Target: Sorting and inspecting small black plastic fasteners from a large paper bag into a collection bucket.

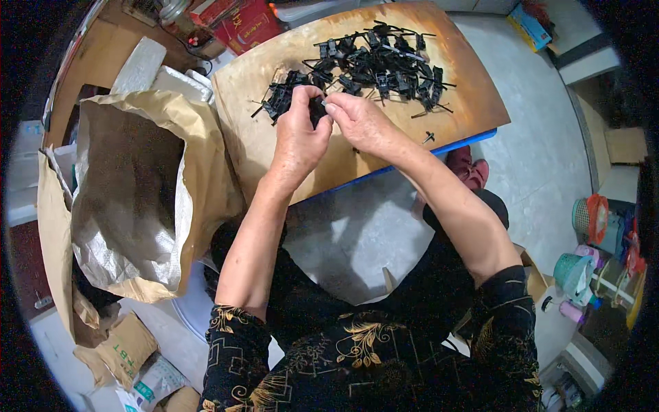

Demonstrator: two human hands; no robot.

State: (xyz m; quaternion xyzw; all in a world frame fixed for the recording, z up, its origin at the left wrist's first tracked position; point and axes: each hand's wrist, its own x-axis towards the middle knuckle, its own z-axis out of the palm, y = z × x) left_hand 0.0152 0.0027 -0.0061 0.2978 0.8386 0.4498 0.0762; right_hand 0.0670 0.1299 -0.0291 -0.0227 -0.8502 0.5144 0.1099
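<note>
Fingers [307,94] of both hands meet over the table [257,154]: L hand [298,134] has thumb & index curled round a sm. blk part [317,110], grasping it; R hand [360,123] has its fingertips bunched against the part's R side, but can't tell if they grip it too, contact pt. hidden. L to R from there: brown paper packet [127,343], far L of fingers & well to the near side. Big open kraft bag [206,147], L of fingers, beside table's L edge. White foam blocks [141,65], L of & beyond fingers, past the bag. Red box [244,27], beyond fingers & a bit L. Sm. cluster of blk pcs [278,96] just L of fingers, right by L hand. Main pile of blk pcs [384,65], tangled, thin rods sticking out, beyond fingers & to R. Single blk pc. [430,137] lies apart, R of fingers, near table's blue edge [473,140]. Dark red shoes [476,175] farther R, below tabletop. Blue box [528,27] far R & beyond. Green basket [573,271] far R, near side.
</note>
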